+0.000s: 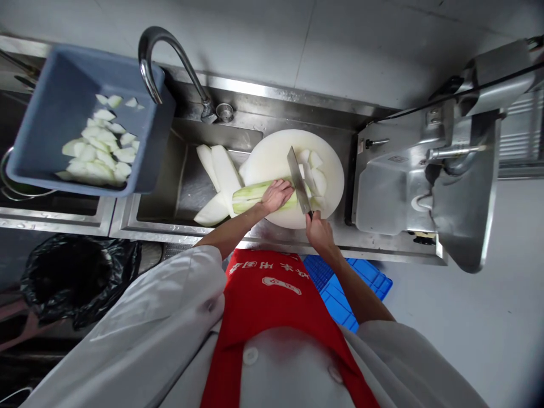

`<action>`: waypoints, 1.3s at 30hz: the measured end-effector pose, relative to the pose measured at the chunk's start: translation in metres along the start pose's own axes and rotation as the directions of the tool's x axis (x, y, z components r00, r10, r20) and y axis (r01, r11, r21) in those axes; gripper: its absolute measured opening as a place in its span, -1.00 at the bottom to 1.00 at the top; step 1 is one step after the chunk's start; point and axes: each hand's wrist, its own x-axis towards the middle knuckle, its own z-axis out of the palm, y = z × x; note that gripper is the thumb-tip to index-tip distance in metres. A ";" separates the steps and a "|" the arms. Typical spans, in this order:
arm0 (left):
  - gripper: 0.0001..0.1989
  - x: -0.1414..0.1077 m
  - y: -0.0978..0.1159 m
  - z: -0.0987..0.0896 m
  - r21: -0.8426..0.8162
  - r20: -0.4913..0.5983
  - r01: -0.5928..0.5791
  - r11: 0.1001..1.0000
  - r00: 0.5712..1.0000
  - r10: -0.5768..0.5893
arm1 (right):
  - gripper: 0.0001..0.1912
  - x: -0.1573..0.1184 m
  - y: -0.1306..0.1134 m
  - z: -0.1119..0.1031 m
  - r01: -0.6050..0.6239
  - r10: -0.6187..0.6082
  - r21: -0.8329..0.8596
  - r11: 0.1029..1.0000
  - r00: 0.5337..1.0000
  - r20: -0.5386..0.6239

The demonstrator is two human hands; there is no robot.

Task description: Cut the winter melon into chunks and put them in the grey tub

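My right hand point(320, 231) is closed round the dark handle of a cleaver point(298, 181). Its broad blade stands over the right end of a long, pale green gourd piece point(247, 197). On that gourd piece, just left of the blade, my left hand point(277, 195) presses down with its fingers curled and holds it. Both lie on a round white cutting board point(272, 150). Cut white-green chunks point(317, 175) are spread on the board to the right of the blade. Longer peeled gourd pieces point(225, 170) lean at the board's left, over the sink.
A grey-blue tub point(147, 127) with cut chunks in it stands at the left. A curved faucet point(170, 39) rises behind the sink basin point(187, 187). To the right is a metal slicing machine point(395, 170). A black-bagged bin point(114, 272) and a blue crate point(340, 294) are below the counter.
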 end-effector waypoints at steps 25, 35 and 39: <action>-0.59 -0.005 -0.005 -0.003 -0.022 0.027 -0.006 1.000 1.000 0.007 | -0.64 0.018 -0.011 -0.008 0.031 -0.031 0.030 0.999 0.999 0.014; -0.62 -0.003 -0.004 -0.003 -0.070 0.053 -0.004 0.998 0.999 0.008 | -0.67 -0.001 -0.012 -0.003 0.019 -0.019 0.008 1.000 0.996 0.084; -0.66 -0.004 -0.006 -0.004 -0.080 0.065 0.008 0.997 0.998 -0.003 | -0.66 0.034 -0.029 0.014 0.008 -0.011 0.053 0.999 0.999 0.053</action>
